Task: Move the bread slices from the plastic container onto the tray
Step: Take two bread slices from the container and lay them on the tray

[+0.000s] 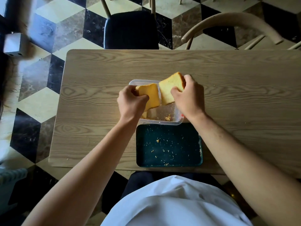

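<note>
Both hands grip bread slices over the plastic container.

The left hand (130,101) curls knuckles-up around a bread slice (150,97), thumb pressed on its near face, holding it tilted inside the plastic container (162,122). The right hand (189,97) pinches a second slice (171,88) by its far edge, raised above the container's right rim and slanted. Both forearms reach forward from the body, bare and nearly straight. Pale pieces lie in the container's bottom, possibly more bread, though the wall blurs them. The container touches the far edge of the dark green tray (169,164), which holds only crumbs (158,141) on the wooden tabletop (228,75).
</note>
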{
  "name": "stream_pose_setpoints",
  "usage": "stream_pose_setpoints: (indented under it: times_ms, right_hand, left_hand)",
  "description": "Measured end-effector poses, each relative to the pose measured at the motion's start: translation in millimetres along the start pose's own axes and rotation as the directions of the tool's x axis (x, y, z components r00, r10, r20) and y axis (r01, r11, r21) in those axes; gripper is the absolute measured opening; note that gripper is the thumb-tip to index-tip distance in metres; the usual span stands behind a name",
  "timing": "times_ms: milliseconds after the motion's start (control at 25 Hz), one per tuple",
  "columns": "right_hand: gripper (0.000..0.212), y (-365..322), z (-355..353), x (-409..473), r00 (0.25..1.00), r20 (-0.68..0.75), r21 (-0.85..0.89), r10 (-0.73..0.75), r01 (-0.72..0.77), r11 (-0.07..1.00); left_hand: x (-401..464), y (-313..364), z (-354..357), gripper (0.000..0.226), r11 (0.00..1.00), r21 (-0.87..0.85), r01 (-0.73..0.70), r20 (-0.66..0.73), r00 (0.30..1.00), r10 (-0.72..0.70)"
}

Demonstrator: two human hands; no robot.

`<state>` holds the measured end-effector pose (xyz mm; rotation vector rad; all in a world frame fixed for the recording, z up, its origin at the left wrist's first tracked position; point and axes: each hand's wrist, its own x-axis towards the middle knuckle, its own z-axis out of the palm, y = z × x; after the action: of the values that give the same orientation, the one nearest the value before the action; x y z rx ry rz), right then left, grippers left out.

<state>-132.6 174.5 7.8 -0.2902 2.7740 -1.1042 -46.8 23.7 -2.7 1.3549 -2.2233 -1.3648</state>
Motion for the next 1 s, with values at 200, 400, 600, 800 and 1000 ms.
stream_pose_setpoints:
  times_ms: [200,400,600,800,1000]
  right_hand:
    - [0.020,28.0,-56.2,-46.3,0.986,0.149,0.339,0.075,-0.122,0.933]
    - [0.021,88.6,-57.2,-107.6,0.908,0.281,0.549,0.311,-0.418,0.724]
    - [0.010,138.2,-26.7,-142.9,0.794,0.375,0.455,0.478,-0.607,0.652]
    - [0.008,152.0,13.6,-120.0,0.725,0.395,0.394,0.564,-0.688,0.609]
    - [0.009,152.4,36.9,-91.6,0.710,0.366,0.367,0.602,-0.704,0.608]
  left_hand:
    - [-47.1,-23.6,-51.1,0.018,0.934,-0.327,0.146,0.199,0.976,-0.083]
    - [-85.7,-87.4,-69.4,0.034,0.791,-0.438,0.426,0.527,0.835,-0.157]
    - [-94.5,-137.5,-49.9,0.025,0.790,-0.232,0.567,0.605,0.721,-0.339]
    - [-74.8,-139.0,-7.4,0.020,0.817,-0.176,0.549,0.503,0.764,-0.404]
    - [-56.7,-134.1,15.6,0.020,0.797,-0.174,0.578,0.468,0.761,-0.450]
